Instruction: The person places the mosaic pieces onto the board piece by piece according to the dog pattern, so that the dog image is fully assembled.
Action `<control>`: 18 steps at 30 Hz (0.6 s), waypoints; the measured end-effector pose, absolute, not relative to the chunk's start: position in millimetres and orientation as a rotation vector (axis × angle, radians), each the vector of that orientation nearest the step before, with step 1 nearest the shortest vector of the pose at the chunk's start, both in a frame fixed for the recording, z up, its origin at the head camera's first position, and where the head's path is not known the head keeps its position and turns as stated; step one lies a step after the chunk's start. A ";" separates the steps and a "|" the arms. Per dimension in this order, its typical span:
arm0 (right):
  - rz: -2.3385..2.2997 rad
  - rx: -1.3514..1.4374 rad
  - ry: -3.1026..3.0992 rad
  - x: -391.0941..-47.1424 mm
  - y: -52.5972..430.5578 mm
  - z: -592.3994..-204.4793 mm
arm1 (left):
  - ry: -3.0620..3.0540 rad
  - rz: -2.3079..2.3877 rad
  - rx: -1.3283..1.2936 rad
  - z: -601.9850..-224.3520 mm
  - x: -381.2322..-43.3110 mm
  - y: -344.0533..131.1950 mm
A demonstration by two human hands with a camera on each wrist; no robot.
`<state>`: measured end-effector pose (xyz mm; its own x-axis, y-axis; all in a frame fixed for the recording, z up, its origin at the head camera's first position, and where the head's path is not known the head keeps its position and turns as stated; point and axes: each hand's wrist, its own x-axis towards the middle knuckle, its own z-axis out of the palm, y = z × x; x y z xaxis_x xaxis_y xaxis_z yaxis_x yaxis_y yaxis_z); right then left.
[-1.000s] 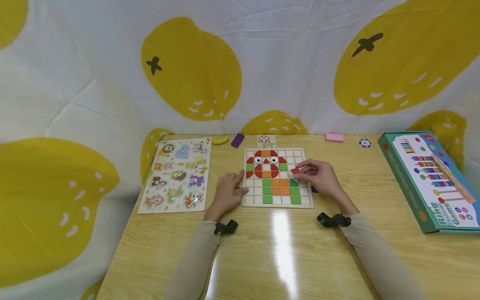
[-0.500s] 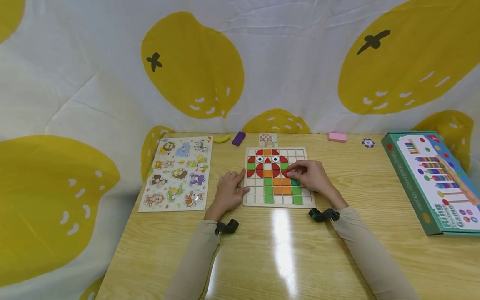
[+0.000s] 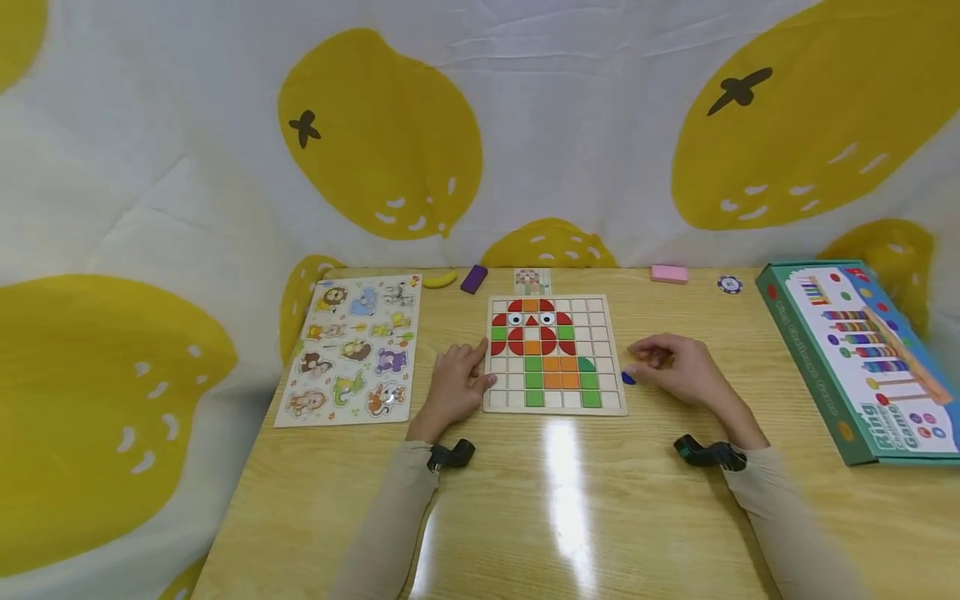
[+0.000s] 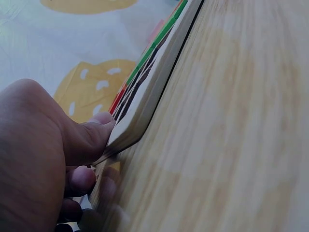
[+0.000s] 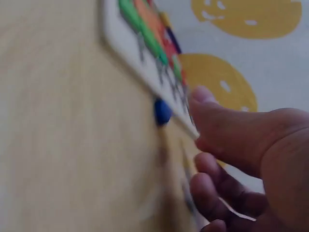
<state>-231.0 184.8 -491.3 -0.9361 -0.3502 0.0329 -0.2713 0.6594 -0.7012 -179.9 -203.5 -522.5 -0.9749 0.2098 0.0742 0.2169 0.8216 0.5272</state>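
Observation:
A square wooden grid board (image 3: 498, 400) bears red, green, orange and eye-printed pieces. Along its left edge lies my left hand (image 3: 453, 383), thumb and index finger touching the rim; in the left wrist view the thumb (image 4: 91, 133) presses near a corner of the board. My right hand (image 3: 678, 367) hovers off the right edge, fingers loosely bent and holding nothing, with a gap between thumb and fingers in the right wrist view. Just by its fingertips a small blue piece (image 3: 627, 378) lies on the table beside the board. A red quarter-round piece (image 3: 567, 347) sits in the fourth row.
An animal puzzle board (image 3: 348, 350) lies at left. Along the back are a yellow banana piece (image 3: 440, 280), a purple block (image 3: 474, 279), a pattern card (image 3: 532, 282), a pink block (image 3: 669, 274) and a poker chip (image 3: 730, 285). A ring game box (image 3: 862, 358) stands at right.
My right hand has set the red piece into the board's fourth row, let it go and moved right toward the blue piece. The left hand has stayed at the board's edge.

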 end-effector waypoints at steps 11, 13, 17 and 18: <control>-1.017 -0.629 2.785 -212.7 183.1 -499.2 | -2.962 -0.887 -0.352 -525.0 -179.8 -203.9; -0.998 -0.650 2.786 -212.7 182.3 -498.1 | -2.953 -0.891 -0.357 -524.9 -179.3 -203.0; -0.951 -0.706 2.811 -215.1 183.4 -497.5 | -2.942 -0.884 -0.357 -523.3 -178.6 -202.6; -0.955 -0.718 2.816 -216.0 183.3 -497.5 | -2.941 -0.882 -0.360 -522.6 -178.4 -202.6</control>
<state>-216.0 183.3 -497.5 -0.8866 -0.4573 0.0697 -0.4054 0.6956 -0.5932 -178.4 -202.6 -522.6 -0.9717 0.2068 0.1143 0.2356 0.8103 0.5366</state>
